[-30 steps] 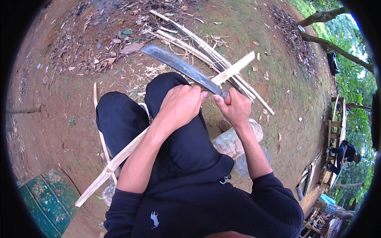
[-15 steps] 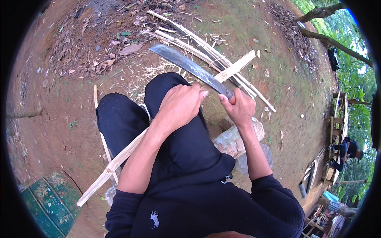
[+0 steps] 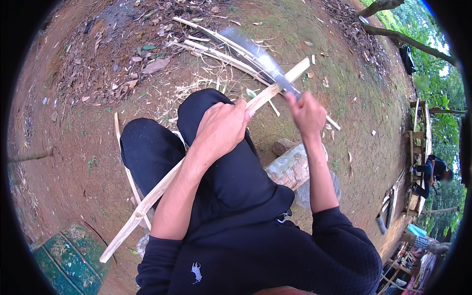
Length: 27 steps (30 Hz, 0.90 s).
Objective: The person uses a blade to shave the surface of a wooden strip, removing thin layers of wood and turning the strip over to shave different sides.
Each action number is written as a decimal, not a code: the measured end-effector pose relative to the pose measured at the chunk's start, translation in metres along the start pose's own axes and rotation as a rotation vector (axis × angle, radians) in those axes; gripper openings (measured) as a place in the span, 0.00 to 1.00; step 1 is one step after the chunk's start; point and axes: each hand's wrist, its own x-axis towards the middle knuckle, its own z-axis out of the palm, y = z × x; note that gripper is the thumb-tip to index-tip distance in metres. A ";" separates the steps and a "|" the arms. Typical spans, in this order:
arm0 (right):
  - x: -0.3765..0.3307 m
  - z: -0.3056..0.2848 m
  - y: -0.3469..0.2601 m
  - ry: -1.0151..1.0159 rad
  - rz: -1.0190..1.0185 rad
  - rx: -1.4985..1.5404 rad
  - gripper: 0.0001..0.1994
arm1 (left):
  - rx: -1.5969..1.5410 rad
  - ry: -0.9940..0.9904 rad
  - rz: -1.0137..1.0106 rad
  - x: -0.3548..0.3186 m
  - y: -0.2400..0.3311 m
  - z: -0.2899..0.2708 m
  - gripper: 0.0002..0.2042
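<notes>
My left hand (image 3: 223, 125) is closed around a long pale wooden strip (image 3: 279, 87), pressing it over my right knee. The strip runs from the lower left, under my left forearm, to beyond the knee at the upper right. In my right hand (image 3: 309, 115) is the handle of a machete (image 3: 269, 65), its blade blurred by motion. The blade slants up and leftward, across the far part of the strip; whether it touches the wood I cannot make out. Thin shavings (image 3: 199, 87) litter the ground past my knees.
Several split strips (image 3: 223, 56) lie on the dirt ahead. A cut log (image 3: 290, 164) rests right of my leg, beside a clear plastic bag (image 3: 327, 191). At lower left is a green panel (image 3: 69, 258). A person (image 3: 432, 172) sits far right near a wooden structure.
The machete has moved right and farther along the strip, its blade now steeper and smeared. My right hand has shifted slightly right and away; my left hand keeps its hold.
</notes>
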 end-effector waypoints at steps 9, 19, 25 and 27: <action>-0.029 -0.016 -0.004 -0.012 -0.184 0.047 0.32 | -0.017 -0.036 -0.072 0.000 0.000 -0.004 0.14; -0.052 -0.019 -0.034 0.010 0.080 0.332 0.31 | -0.017 -0.075 -0.123 0.012 0.022 0.003 0.16; -0.027 -0.024 -0.011 -0.019 0.009 0.127 0.31 | 0.020 -0.022 -0.032 0.011 0.019 0.001 0.15; -0.024 -0.022 -0.026 0.023 0.069 0.183 0.31 | -0.005 -0.037 -0.098 0.011 0.015 0.001 0.14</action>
